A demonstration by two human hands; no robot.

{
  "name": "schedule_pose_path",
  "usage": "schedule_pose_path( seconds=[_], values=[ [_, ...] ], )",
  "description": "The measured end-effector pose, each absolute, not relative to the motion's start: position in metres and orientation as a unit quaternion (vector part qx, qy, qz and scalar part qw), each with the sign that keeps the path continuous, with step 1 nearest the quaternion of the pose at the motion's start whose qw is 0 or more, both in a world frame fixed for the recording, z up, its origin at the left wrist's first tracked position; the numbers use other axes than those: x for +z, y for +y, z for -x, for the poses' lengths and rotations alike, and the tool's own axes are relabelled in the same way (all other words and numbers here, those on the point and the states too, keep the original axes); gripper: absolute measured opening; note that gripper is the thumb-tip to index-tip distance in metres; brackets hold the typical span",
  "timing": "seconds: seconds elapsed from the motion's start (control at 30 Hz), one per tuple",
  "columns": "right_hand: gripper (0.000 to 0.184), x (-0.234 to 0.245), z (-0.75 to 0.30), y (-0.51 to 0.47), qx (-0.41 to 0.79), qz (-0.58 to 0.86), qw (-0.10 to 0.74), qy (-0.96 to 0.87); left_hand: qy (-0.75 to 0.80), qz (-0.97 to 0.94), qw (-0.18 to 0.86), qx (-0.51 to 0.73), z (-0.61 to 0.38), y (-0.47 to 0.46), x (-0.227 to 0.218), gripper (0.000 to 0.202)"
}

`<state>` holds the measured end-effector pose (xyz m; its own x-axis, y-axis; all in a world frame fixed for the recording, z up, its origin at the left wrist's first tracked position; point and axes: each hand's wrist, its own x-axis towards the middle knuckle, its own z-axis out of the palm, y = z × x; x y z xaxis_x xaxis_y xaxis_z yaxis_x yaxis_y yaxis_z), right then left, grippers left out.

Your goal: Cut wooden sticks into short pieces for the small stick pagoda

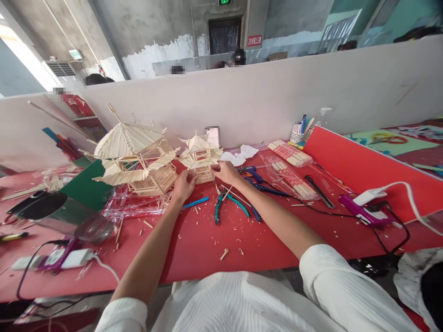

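A small pavilion model [200,159] built of thin wooden sticks stands on the red table [207,240] near the back partition. My left hand [183,184] grips its lower left side with curled fingers. My right hand [225,172] pinches its lower right edge. A larger stick pavilion [136,159] stands just to the left, close to my left hand.
Green-handled pliers [226,203], blue-handled cutters [258,182] and a blue stick [195,202] lie by my hands. Clear packs of sticks [290,170], a purple glue gun [363,210] with cable, and a pen cup [298,133] are to the right. Stick offcuts litter the table.
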<state>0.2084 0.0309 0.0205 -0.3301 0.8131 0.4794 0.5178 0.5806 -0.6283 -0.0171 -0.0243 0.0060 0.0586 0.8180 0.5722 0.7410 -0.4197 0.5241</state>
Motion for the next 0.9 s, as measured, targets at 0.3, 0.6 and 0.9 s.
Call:
schedule_pose_path(
  seconds=[0.3, 0.6, 0.9],
  values=[
    [0.018, 0.018, -0.207, 0.033, 0.190, 0.429, 0.399, -0.788, 0.569, -0.764, -0.032, 0.303, 0.004, -0.038, 0.018, 0.038],
    [0.013, 0.019, -0.208, 0.032, 0.181, 0.415, 0.403, -0.796, 0.610, -0.737, -0.066, 0.283, -0.002, -0.022, 0.015, 0.037],
    [0.012, 0.023, -0.210, 0.030, 0.219, 0.403, 0.408, -0.790, 0.625, -0.747, -0.053, 0.220, -0.006, -0.026, 0.022, 0.035]
  ],
)
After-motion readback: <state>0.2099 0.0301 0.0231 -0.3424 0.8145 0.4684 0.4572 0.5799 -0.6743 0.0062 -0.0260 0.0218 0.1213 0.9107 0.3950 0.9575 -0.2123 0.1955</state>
